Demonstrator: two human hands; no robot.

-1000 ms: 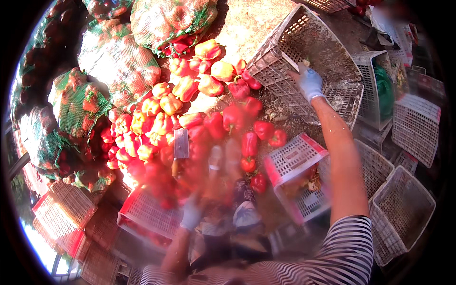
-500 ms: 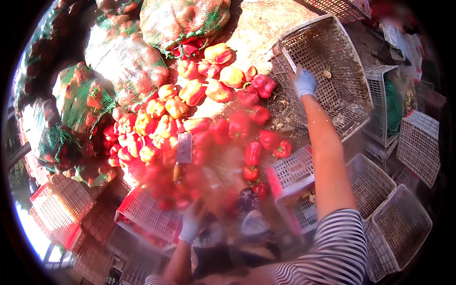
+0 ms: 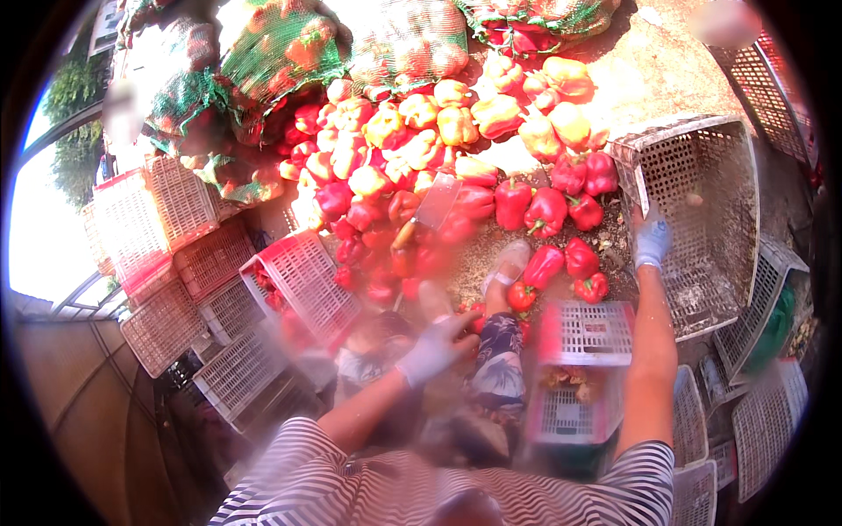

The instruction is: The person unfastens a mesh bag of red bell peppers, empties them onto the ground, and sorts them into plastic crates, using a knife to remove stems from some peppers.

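My right hand (image 3: 651, 242), in a pale glove, is closed on the near-left edge of a large dirty white plastic crate (image 3: 712, 289), which lies tipped with its opening facing me. My left hand (image 3: 434, 349), also gloved, hangs over my lap with its fingers stretched to the right. Just beyond its fingertips are red bell peppers (image 3: 545, 212), partly blurred; I see nothing in its grasp. Ahead, a heap of red and yellowish peppers (image 3: 386, 127) covers the ground. On the heap rests a cleaver (image 3: 438, 200) with a wooden handle.
Green net sacks of peppers (image 3: 281, 54) line the far side. A red-and-white crate (image 3: 307, 285) stands left of my legs, and another crate (image 3: 586, 333) holds scraps to the right. More crates (image 3: 132, 219) are stacked at far left. My foot (image 3: 507, 261) is among the peppers.
The view has swung, shifting the scene. My left hand has moved from low beside the left crate to over my lap, rightward. My right hand remains on the large crate's edge.
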